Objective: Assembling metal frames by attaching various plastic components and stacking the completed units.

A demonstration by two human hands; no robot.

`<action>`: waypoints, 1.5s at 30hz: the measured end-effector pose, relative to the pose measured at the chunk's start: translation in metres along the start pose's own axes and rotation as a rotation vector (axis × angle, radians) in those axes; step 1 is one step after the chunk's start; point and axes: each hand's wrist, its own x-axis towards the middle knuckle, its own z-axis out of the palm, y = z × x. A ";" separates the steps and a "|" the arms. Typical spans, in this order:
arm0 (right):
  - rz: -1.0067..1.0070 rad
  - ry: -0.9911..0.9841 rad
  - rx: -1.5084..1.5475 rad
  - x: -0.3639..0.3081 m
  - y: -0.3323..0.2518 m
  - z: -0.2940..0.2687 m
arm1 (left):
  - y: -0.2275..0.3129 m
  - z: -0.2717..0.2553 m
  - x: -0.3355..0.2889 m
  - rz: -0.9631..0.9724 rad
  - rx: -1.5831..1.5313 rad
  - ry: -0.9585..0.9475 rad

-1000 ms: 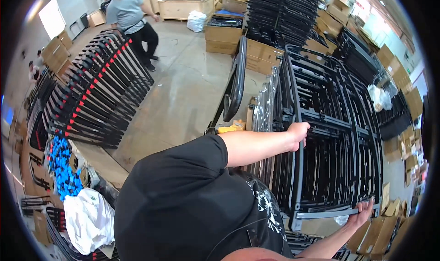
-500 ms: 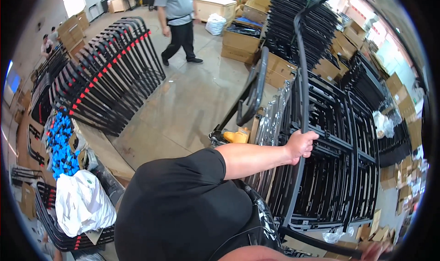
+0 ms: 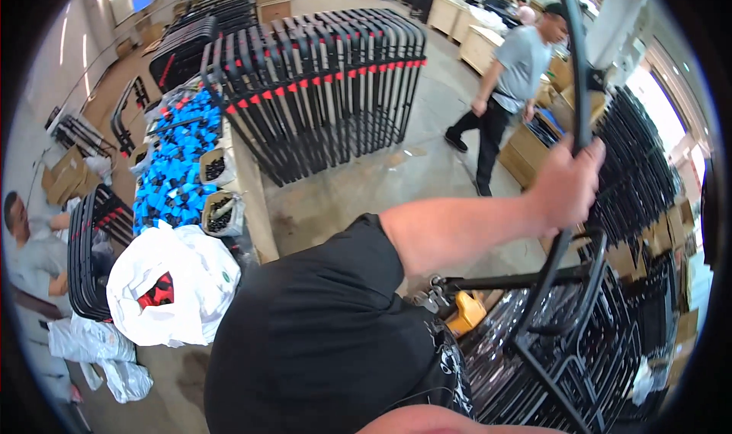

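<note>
My left hand (image 3: 568,186) is closed around a long bent black metal tube frame (image 3: 579,75), which stands up steeply at the right of the head view. Its tube runs from the top edge down past my hand toward a stack of similar black frames (image 3: 602,358) at the lower right. Of my right arm (image 3: 423,420) only a part shows at the bottom edge; the right hand is out of the picture. Below my left forearm lies the dark handle of a pallet jack (image 3: 503,280) with a yellow body (image 3: 467,313).
A row of upright black frames with red pieces (image 3: 328,75) stands ahead. Left of it are a table of blue plastic parts (image 3: 175,159) and a white sack (image 3: 171,312). One person (image 3: 518,68) walks beyond my hand; another (image 3: 34,243) is at far left.
The view has swung left, bringing more of the parts table into sight. My left hand and the tube frame have risen and shifted right in the picture. The right hand has left the picture.
</note>
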 end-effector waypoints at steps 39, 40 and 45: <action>1.122 -0.950 0.568 0.115 1.076 0.251 | 0.197 -0.477 -0.179 0.900 1.373 1.511; 1.155 -0.828 0.296 0.088 1.078 0.244 | 0.187 -0.485 -0.184 0.908 1.366 1.530; 1.444 -0.804 0.379 -0.035 1.103 0.216 | 0.137 -0.458 -0.215 0.383 1.753 1.941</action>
